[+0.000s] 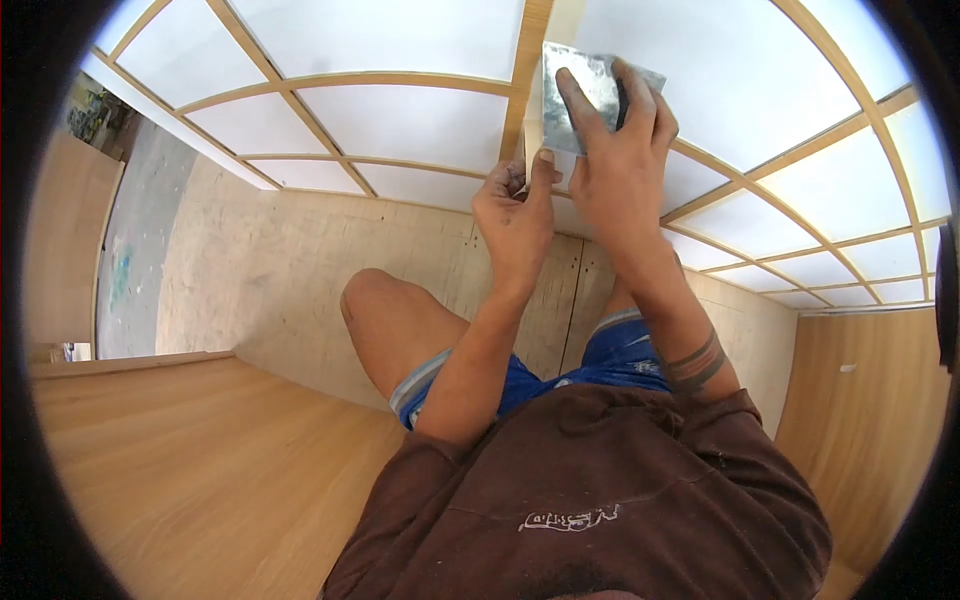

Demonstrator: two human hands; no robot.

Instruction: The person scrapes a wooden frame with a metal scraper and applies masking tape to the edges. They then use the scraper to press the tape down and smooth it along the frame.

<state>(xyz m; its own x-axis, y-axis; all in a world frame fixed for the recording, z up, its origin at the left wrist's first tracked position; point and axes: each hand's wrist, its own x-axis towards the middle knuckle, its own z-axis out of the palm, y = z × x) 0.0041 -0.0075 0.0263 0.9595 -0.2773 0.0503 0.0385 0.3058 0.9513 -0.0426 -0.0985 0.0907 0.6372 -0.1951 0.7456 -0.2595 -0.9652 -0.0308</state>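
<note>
My right hand (622, 150) grips a flat, shiny metal plate (580, 100), fingers spread over its face. The plate lies up against the upright bar between two lattice panels, with one edge along a thin pale strip (534, 135). Just below, my left hand (515, 195) is closed, thumb and fingers pinching the lower end of that strip. The wooden lattice (400, 80) with white panes (410, 120) stands right in front of both hands. Part of the plate is hidden behind my right fingers.
Plywood flooring (290, 240) spreads under my legs. A wood-grain panel (230, 450) rises at my left, another wood-grain panel (860, 400) at my right. Past the lattice's left end lies a grey, paint-stained floor (135, 240) beside a brown board (75, 240).
</note>
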